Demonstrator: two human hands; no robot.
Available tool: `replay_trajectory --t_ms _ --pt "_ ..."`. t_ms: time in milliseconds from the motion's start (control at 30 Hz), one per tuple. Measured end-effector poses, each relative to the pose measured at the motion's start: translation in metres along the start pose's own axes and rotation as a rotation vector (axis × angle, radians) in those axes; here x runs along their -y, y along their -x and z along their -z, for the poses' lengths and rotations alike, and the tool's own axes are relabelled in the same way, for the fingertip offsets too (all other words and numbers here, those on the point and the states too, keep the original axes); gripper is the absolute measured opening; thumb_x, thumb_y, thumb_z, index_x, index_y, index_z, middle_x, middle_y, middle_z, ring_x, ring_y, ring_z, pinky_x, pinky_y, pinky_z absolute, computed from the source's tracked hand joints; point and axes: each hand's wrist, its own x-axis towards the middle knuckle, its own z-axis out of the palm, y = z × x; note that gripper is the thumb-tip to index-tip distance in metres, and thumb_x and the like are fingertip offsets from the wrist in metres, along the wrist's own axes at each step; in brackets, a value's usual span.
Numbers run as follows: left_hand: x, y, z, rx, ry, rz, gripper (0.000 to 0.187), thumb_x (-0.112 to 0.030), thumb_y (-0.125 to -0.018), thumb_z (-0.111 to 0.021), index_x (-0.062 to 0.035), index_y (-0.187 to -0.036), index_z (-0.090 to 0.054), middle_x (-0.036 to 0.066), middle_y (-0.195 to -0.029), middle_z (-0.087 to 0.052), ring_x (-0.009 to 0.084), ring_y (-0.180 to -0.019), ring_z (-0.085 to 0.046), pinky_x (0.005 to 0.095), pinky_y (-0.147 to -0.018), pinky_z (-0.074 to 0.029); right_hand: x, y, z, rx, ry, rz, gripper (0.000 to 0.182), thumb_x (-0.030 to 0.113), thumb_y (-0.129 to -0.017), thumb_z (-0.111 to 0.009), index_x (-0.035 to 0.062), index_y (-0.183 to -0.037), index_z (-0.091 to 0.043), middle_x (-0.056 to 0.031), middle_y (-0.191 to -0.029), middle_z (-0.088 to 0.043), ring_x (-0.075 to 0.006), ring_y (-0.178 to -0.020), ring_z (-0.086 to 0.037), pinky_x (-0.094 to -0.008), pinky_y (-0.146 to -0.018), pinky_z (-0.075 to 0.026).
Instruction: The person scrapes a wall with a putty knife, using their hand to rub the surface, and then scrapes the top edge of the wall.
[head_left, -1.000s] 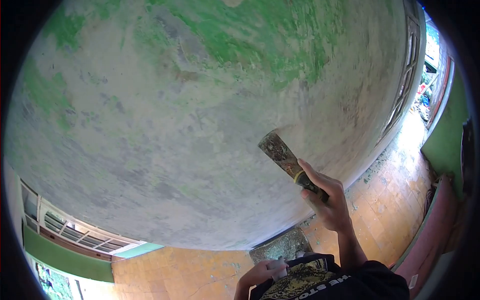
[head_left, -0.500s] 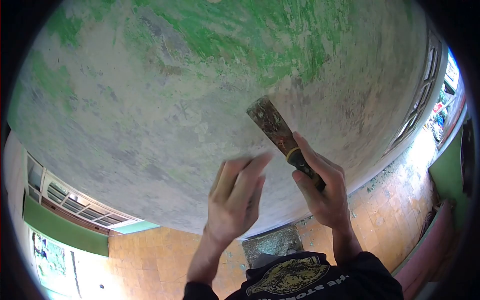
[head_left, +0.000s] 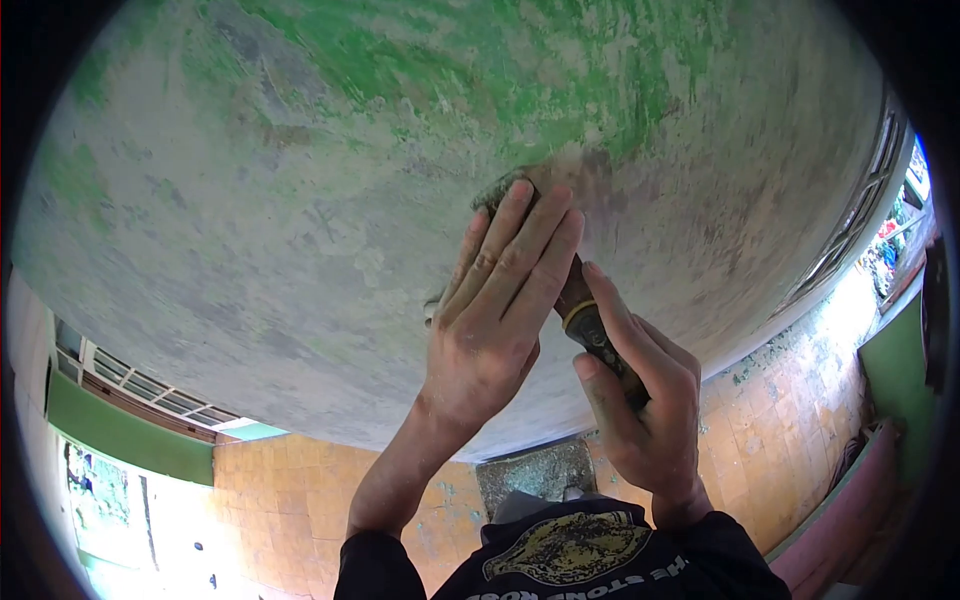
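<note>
A paint scraper with a dark handle and a worn, stained blade slants up to the left against the wall. My right hand is closed around its handle, thumb and forefinger lying along the sides. Over the blade lies my left hand, its fingers stretched out flat and its palm hidden. Most of the blade is covered by those fingers; only a corner of its tip and the part near the handle show. Patchy green paint remains on the wall above, with grey-white surface around the blade.
An orange tiled floor runs below the wall, with scattered flakes. A speckled grey slab sits at the wall's foot. Slatted windows show at lower left, and a pink low wall stands at lower right.
My left hand has moved up and to the right, from beside the scraper onto its blade, and its fingers have straightened. My right hand keeps its hold on the handle.
</note>
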Motion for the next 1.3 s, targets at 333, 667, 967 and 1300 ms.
replay_trajectory --t_ms 333,667,967,1300 --pt "-0.012 -0.009 0.002 -0.057 0.019 0.086 0.046 0.013 -0.085 -0.054 -0.004 -0.125 -0.071 0.013 -0.134 -0.065 0.0334 -0.135 -0.054 0.0516 -0.115 -0.039 0.0 -0.01 0.011 -0.019 0.021 0.125 0.062 -0.003 -0.087 -0.061 -0.004 -0.147 -0.046 -0.0261 -0.096 -0.068 -0.0336 -0.079 -0.069 -0.0365 -0.071 -0.052" --pt "-0.013 -0.01 0.006 -0.068 -0.052 0.057 0.041 0.001 -0.081 -0.066 -0.0007 -0.122 -0.07 0.013 -0.135 -0.064 0.0312 -0.133 -0.056 0.0493 -0.111 -0.044 0.011 -0.013 0.012 0.037 0.002 0.076 0.061 -0.005 -0.085 -0.06 -0.006 -0.145 -0.047 -0.0307 -0.108 -0.068 -0.0392 -0.1 -0.072 -0.0361 -0.083 -0.053" --pt "-0.017 -0.015 0.005 -0.122 -0.044 0.061 0.043 0.012 -0.081 -0.058 -0.0022 -0.118 -0.073 0.014 -0.128 -0.069 0.0318 -0.129 -0.059 0.0509 -0.112 -0.043 0.01 -0.008 0.017 0.06 -0.188 -0.047 0.06 -0.005 -0.087 -0.059 -0.0078 -0.145 -0.046 -0.0303 -0.122 -0.066 -0.029 -0.111 -0.069 -0.0318 -0.092 -0.049" --pt "-0.015 -0.016 0.01 -0.071 -0.078 0.006 0.043 0.012 -0.075 -0.06 -0.0001 -0.114 -0.073 0.014 -0.123 -0.071 0.032 -0.124 -0.063 0.0497 -0.11 -0.046 0.015 -0.005 0.018 0.091 -0.332 -0.332 0.06 -0.005 -0.088 -0.059 -0.0073 -0.146 -0.045 -0.0267 -0.122 -0.067 -0.0196 -0.103 -0.066 -0.029 -0.089 -0.048"
